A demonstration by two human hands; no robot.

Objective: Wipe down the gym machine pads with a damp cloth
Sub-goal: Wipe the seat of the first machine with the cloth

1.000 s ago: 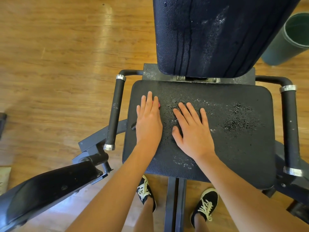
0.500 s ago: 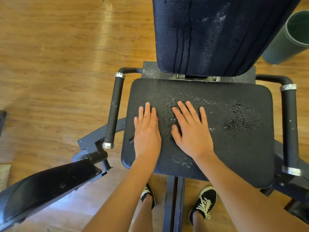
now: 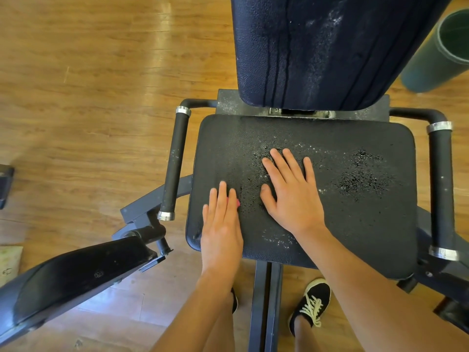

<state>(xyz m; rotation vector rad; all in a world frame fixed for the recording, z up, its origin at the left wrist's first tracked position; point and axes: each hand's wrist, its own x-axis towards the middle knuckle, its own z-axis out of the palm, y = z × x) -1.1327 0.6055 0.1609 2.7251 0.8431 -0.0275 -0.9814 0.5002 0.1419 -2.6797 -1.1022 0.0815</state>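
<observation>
Left grip (image 3: pixel 221 226) flat over cloth (image 3: pixel 238 203).

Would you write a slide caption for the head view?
Left hand presses a pink cloth on the wet seat pad; right hand lies flat beside.

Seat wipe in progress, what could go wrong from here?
The left hand sits near the front edge of the wet seat pad; it may slide off.
Only a pink sliver, probably the cloth, shows under it, so the droplet patch right of the right hand may get missed.
Streaks on the backrest pad may drip onto wiped areas.
</observation>
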